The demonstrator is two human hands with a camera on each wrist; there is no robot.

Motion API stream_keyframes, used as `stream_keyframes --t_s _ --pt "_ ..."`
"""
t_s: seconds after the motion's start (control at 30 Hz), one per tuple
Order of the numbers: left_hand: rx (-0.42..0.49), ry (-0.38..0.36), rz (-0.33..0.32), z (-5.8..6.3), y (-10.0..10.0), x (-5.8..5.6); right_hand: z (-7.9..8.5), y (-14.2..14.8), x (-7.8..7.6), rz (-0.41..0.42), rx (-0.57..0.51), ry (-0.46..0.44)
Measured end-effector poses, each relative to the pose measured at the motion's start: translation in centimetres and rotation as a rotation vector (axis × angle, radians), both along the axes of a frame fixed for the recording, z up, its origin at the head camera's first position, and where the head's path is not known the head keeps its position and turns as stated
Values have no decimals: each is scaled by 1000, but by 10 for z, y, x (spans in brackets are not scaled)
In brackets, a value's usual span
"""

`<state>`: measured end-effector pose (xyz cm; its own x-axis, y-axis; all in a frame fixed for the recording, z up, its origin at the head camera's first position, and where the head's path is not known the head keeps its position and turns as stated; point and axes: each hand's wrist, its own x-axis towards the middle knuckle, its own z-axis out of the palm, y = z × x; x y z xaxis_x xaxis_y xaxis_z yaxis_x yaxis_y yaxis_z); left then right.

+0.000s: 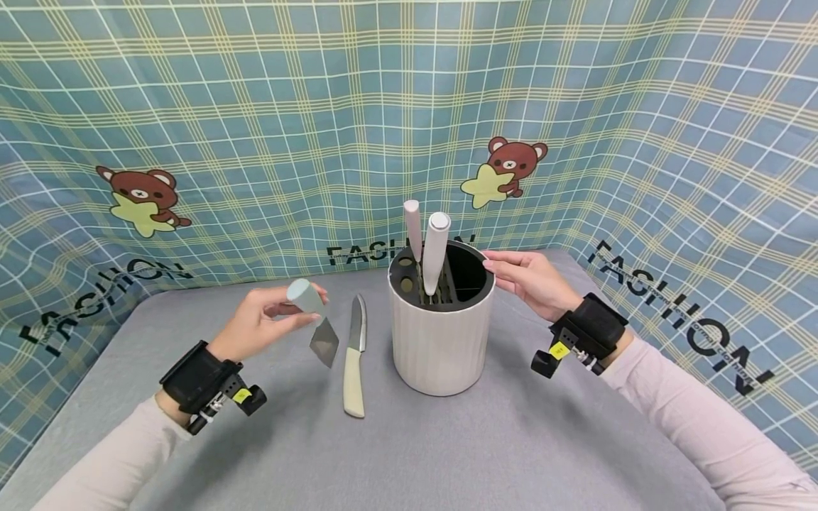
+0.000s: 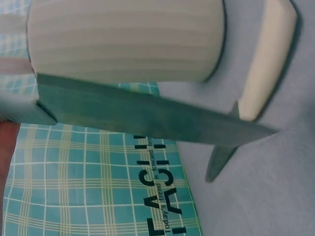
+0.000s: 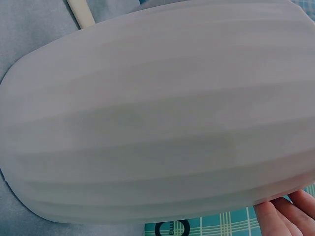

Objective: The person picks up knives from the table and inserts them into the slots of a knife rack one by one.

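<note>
My left hand (image 1: 258,323) holds a knife by its pale blue-green handle (image 1: 304,295), blade (image 2: 142,113) pointing down, above the table left of the holder. A second knife, with a cream handle (image 1: 353,383), lies on the table between that hand and the holder. The white ribbed knife holder (image 1: 441,351) stands upright, its black slotted top insert facing up. Two white-handled utensils (image 1: 437,245) stand in it; what their lower ends are is hidden. With fairly straight fingers, my right hand (image 1: 533,280) touches the holder's right side near the rim.
A grey cloth (image 1: 409,461) covers the table. Behind and at both sides hangs a checked curtain (image 1: 358,142) with bear prints and lettering, meeting the table's back edge close behind the holder. An open black compartment (image 1: 466,266) takes up the holder's right part.
</note>
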<state>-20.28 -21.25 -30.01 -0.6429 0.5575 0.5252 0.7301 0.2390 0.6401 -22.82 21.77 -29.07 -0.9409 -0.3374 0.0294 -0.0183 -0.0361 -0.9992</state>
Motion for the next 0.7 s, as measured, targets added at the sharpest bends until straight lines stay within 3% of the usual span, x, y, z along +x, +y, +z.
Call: stream_keyframes --t_s 0.3,0.43,0.7 --pt "34 -103 128 11 8 7 2 0 0 -1 7 11" --pt "48 -108 160 14 15 10 2 1 1 -7 0 28" --pt "68 -112 216 20 29 15 11 6 8 -5 -140 130"
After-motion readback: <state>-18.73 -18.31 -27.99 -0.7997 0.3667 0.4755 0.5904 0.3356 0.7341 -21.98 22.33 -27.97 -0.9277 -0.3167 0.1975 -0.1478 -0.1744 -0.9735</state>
